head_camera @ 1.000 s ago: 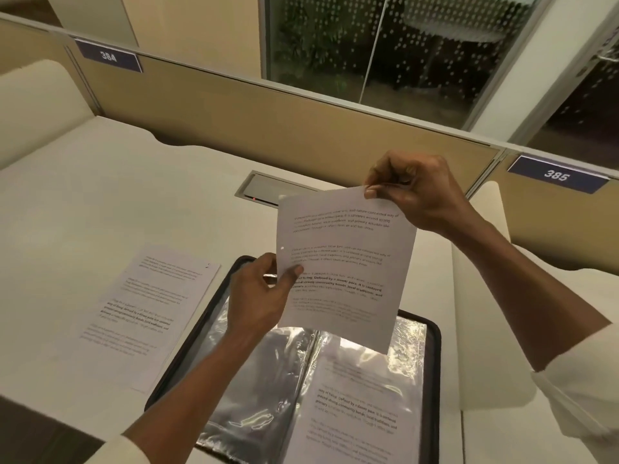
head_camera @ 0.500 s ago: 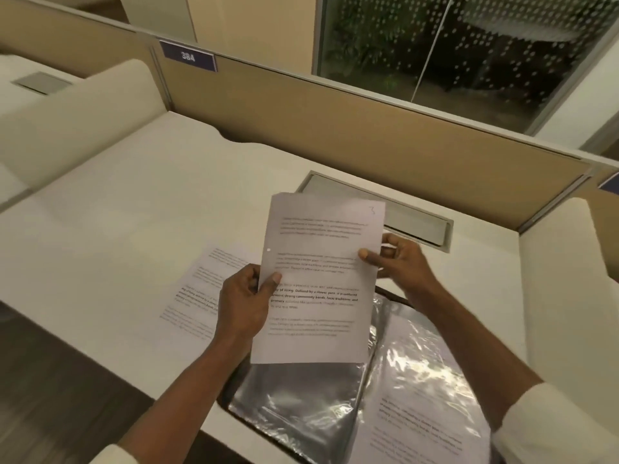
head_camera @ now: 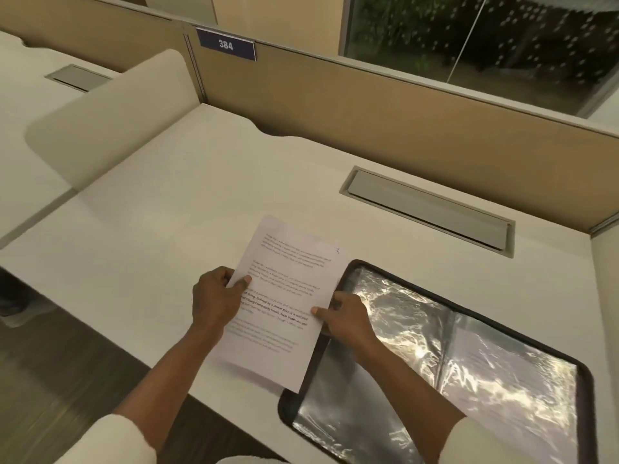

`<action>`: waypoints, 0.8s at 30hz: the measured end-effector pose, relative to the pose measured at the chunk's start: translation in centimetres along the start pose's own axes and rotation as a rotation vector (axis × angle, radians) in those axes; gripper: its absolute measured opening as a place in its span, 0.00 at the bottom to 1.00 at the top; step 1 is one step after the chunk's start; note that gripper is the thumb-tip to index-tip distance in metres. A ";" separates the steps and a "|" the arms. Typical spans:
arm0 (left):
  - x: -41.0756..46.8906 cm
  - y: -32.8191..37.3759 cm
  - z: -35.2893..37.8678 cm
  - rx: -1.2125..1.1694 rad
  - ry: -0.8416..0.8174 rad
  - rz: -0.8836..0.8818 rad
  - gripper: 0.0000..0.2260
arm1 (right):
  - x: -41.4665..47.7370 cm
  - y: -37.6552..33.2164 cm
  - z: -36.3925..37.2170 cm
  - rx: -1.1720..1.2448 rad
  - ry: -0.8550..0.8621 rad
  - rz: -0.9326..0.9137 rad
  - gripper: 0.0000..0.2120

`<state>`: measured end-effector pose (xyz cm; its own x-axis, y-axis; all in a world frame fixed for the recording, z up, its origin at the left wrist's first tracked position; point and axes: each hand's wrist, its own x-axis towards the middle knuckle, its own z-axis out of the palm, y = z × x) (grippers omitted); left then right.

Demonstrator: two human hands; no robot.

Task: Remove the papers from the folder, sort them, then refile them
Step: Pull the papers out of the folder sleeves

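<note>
One sheet (head_camera: 284, 296), long axis away, top far-right; left grip (head_camera: 217, 299) and right grip (head_camera: 348, 318) pinch its sides. One open folder (head_camera: 402, 329) right of both.

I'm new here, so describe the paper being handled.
On the white desk lies an open black folder with shiny sleeves. At its left edge, left hand and right hand hold a printed sheet. Unlike the sleeves, it is matte, pen-marked at its top corner.

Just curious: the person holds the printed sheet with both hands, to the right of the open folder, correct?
Not quite: the head view shows the left hand and right hand holding the printed sheet left of the open folder, not right.
</note>
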<state>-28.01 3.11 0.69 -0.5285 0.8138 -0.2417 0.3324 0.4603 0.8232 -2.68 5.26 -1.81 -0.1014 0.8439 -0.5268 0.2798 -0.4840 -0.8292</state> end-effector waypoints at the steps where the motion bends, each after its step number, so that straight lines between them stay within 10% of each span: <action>1: 0.7 -0.5 0.0 0.028 -0.004 -0.005 0.06 | 0.1 0.2 0.6 -0.007 0.012 0.017 0.10; 24: 5.1 -1.0 3.1 0.961 -0.052 0.061 0.16 | 1.7 2.0 4.6 -0.419 0.280 -0.008 0.22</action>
<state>-28.62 7.85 -2.93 -0.4614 0.8500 -0.2542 0.8681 0.4917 0.0681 -6.70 4.66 -5.25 0.1390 0.9046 -0.4030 0.6448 -0.3915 -0.6565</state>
